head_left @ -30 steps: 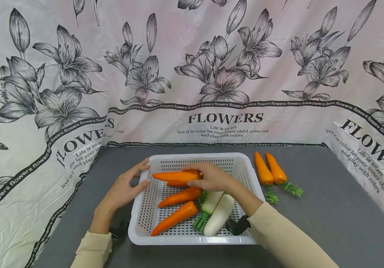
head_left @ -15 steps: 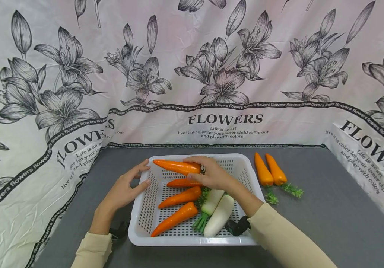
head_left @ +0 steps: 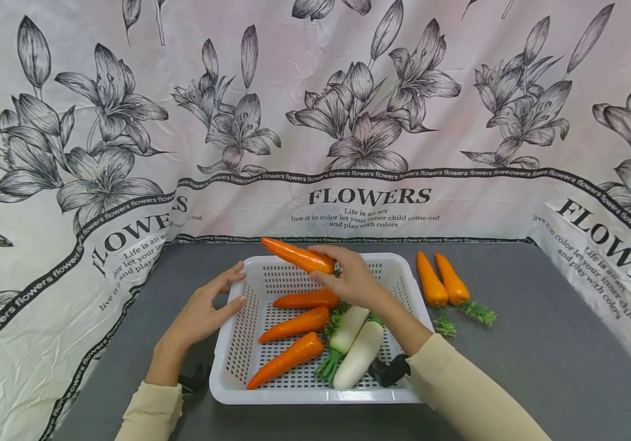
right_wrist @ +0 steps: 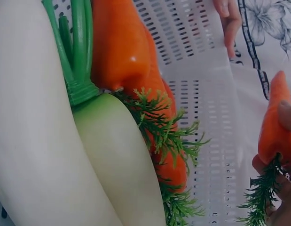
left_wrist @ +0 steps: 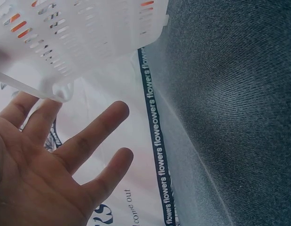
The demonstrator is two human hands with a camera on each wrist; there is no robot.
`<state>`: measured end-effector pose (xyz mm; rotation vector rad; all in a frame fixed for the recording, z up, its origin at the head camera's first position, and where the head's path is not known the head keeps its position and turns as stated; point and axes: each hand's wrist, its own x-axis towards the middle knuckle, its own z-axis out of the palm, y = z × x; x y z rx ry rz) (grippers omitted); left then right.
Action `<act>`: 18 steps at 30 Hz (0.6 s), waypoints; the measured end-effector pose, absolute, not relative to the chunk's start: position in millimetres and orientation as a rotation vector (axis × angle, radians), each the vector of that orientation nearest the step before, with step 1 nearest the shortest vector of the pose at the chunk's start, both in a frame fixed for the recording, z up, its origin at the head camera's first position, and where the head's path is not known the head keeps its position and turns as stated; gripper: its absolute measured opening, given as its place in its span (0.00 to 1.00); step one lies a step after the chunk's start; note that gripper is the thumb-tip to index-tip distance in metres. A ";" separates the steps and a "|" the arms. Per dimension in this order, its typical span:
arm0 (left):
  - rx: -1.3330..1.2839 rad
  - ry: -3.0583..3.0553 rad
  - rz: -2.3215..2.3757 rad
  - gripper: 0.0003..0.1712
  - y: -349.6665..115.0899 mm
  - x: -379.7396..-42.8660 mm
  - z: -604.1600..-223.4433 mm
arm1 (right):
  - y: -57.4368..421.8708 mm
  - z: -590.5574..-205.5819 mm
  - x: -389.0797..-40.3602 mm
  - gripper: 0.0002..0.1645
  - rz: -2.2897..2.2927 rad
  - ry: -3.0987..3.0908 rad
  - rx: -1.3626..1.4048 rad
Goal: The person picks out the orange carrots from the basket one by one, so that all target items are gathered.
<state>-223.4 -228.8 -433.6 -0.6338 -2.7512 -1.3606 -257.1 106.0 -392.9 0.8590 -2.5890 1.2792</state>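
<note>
An orange toy-like carrot (head_left: 298, 255) with green leaves (right_wrist: 263, 193) is held by my right hand (head_left: 350, 278) above the back of a white perforated basket (head_left: 315, 396). Fingers and thumb pinch its thick end, and its tip points up to the left. My left hand (head_left: 202, 312) rests on the basket's left rim; in the left wrist view two of its fingers (left_wrist: 98, 132) stretch straight, apart from the basket. Inside the basket lie a carrot (head_left: 304, 298), another carrot (head_left: 295, 324) and a front carrot (head_left: 287, 360), beside two white radishes (head_left: 360, 355).
Two lighter orange carrots (head_left: 432, 282) with green tops lie on the grey table (head_left: 513, 367) right of the basket. A flower-printed cloth (head_left: 370, 214) hangs behind and along the sides. Black wrist devices (head_left: 389, 370) sit near both cuffs.
My right hand has raised the carrot from inside the basket up to its back rim, tilting the tip upward. The carrot beneath has come into view. My left hand has stayed put.
</note>
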 end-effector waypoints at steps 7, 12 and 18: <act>-0.638 -2.750 -1.355 0.33 -229.0 -223.5 -434.3 | 108.5 -387.5 -258.1 0.30 1.352 -2.558 0.720; -0.631 -2.747 -1.376 0.35 -229.0 -223.6 -433.0 | 110.1 -385.9 -258.6 0.30 1.327 -2.540 0.731; -0.624 -2.755 -1.391 0.34 -228.1 -222.7 -431.6 | 113.5 -376.4 -258.8 0.32 1.300 -2.505 0.694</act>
